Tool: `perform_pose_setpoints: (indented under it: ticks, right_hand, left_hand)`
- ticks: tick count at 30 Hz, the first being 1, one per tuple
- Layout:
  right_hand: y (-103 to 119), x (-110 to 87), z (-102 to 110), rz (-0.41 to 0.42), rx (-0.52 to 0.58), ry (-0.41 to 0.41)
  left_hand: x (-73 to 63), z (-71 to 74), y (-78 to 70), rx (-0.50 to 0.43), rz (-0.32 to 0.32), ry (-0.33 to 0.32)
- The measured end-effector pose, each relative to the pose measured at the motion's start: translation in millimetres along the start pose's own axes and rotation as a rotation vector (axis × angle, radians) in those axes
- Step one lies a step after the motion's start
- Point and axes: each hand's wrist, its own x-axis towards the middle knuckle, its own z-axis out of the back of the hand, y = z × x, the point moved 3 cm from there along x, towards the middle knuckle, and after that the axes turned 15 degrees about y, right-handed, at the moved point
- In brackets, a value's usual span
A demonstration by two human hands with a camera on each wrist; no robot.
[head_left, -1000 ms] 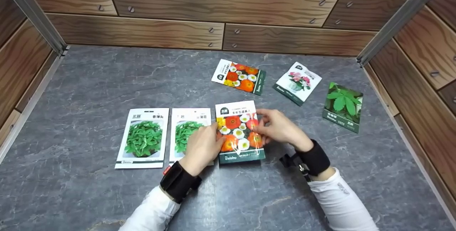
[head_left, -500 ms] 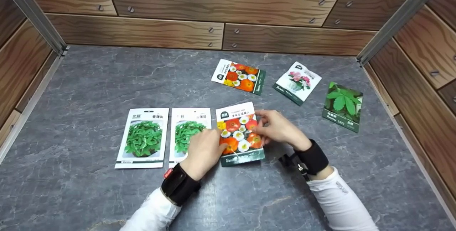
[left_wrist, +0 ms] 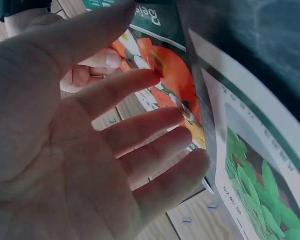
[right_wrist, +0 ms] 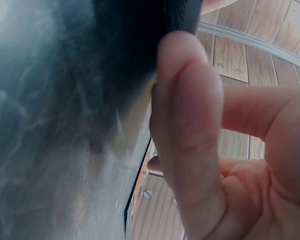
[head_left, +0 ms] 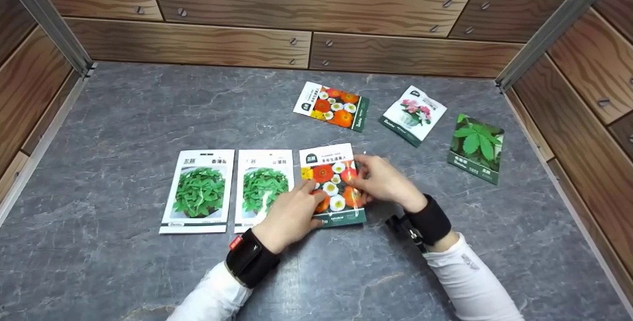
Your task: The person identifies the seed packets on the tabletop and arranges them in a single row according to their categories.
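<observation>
In the head view, a seed packet with orange and white flowers is at the front middle. My right hand pinches its right edge, the thumb over the front. My left hand lies over the lower left part of that packet, its fingertips touching the printed face. The left wrist view shows the fingers spread and fairly straight. Beside this packet on the left lie two matching green-leaf seed packets, and the nearer one is partly covered by the left hand.
Farther back lie another orange-flower packet, a pink-flower packet and a packet with a large green leaf, each turned at an angle. Wood-patterned walls border the grey marbled table at the back and sides.
My left hand has come off the packet's left edge and moved onto its front, fingers straighter. The packet has shifted slightly toward me and its lower end looks flatter. The right hand keeps its pinch.
</observation>
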Motion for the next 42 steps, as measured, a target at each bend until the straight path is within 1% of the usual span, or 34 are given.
perform_pose_setpoints:
  ticks: [3, 6, 12, 14, 17, 20, 22, 25, 27, 36, 42]
  right_hand:
    - [0, 1.5, -4, -0.017, -0.082, -0.008]
    - [0, 2.2, -7, -0.024, -0.188, -0.021]
    - [4, -2.4, -7, -0.011, -0.385, -0.059]
    - [6, -5.8, -8, -0.009, -0.430, -0.052]
    - [9, -11.8, -8, 0.018, -0.478, -0.033]
    - [8, -15.6, -11, 0.066, -0.493, 0.026]
    - [6, -17.3, -14, 0.084, -0.502, 0.080]
    - [2, -17.8, -17, 0.086, -0.497, 0.157]
    - [0, -17.5, -19, 0.078, -0.492, 0.186]
    - [-1, -16.9, -20, 0.065, -0.502, 0.205]
    - [-2, -17.1, -19, 0.060, -0.491, 0.206]
  left_hand:
    - [-1.6, -0.2, -0.1, 0.028, 0.007, 0.010]
    - [-3.0, 0.1, -0.8, 0.056, 0.014, 0.005]
    - [-2.5, -1.0, -1.0, 0.073, 0.025, 0.011]
    - [-2.0, -1.2, -0.9, 0.075, 0.030, 0.021]
    - [-1.5, -1.4, -1.0, 0.074, 0.036, 0.033]
    - [-1.6, -1.1, -1.2, 0.075, 0.039, 0.033]
    - [-1.6, -1.4, -1.1, 0.075, 0.044, 0.037]
    - [-1.5, -0.9, -0.6, 0.073, 0.055, 0.055]
    - [-0.9, -1.4, 0.4, 0.067, 0.059, 0.068]
    - [-3.1, -0.4, 0.3, 0.046, 0.070, 0.123]
    - [-3.6, -0.2, 0.1, 0.058, 0.079, 0.127]
